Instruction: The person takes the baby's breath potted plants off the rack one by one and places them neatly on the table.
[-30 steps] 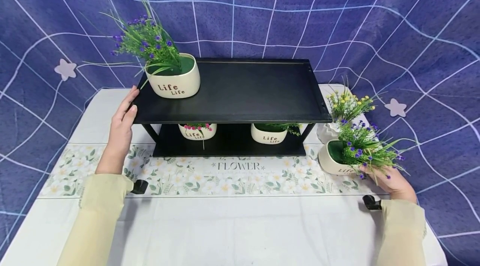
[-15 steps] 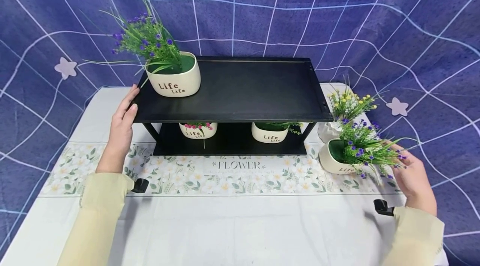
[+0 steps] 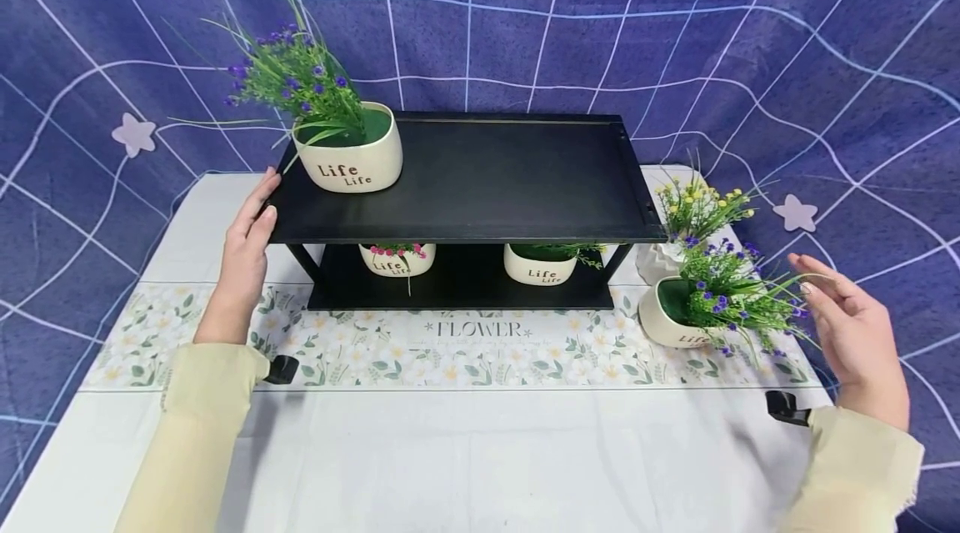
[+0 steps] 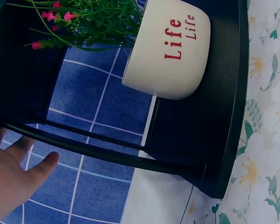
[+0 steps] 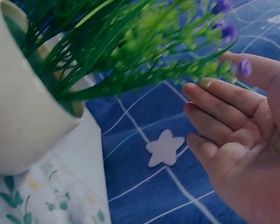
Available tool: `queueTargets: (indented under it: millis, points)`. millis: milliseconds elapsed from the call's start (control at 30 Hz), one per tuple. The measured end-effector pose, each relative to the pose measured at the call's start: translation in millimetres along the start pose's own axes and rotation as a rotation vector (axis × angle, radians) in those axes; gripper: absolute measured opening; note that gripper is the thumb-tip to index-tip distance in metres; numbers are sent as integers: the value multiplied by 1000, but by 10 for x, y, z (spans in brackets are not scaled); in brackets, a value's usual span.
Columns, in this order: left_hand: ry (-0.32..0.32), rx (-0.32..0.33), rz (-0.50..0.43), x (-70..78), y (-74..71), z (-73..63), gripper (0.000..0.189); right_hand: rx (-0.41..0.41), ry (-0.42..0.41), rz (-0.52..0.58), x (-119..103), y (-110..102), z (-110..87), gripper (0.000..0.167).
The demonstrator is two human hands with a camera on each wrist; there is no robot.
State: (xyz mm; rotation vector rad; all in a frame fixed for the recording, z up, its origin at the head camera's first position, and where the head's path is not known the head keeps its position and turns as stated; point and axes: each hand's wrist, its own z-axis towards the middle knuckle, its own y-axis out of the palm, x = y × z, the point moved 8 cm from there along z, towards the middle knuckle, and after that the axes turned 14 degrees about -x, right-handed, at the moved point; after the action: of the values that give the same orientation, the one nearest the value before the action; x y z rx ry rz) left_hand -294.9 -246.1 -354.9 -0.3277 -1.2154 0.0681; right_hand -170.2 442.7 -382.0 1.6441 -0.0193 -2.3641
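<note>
Near table's (image 3: pixel 480 458) back edge: black rack (image 3: pixel 510 183) with top pot (image 3: pixel 352 164). By table's right edge: purple-flowered pot (image 3: pixel 678 329), unheld, table bearing its weight. Left grip (image 3: pixel 246 253) straight-fingered against rack's left end, probably steadying it; right grip (image 3: pixel 855 329) loosely spread beside purple-flowered pot, holding nothing.

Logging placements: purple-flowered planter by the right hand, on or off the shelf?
Off: the purple-flowered planter sits on the floral runner beside the black shelf.
</note>
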Motion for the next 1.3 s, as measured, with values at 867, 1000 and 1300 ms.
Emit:
queueTargets:
  millis: [867, 1000, 1300]
  points:
    - [-21, -22, -8, -16, 39, 11, 48, -95, 91, -96, -441, 516, 394, 49]
    - [-19, -26, 2, 6, 44, 5, 48, -113, 101, -104, -469, 656, 479, 49]
    - [-20, -14, -10, -10, 6, -9, 48, -151, 254, -294, -471, 922, 680, 50]
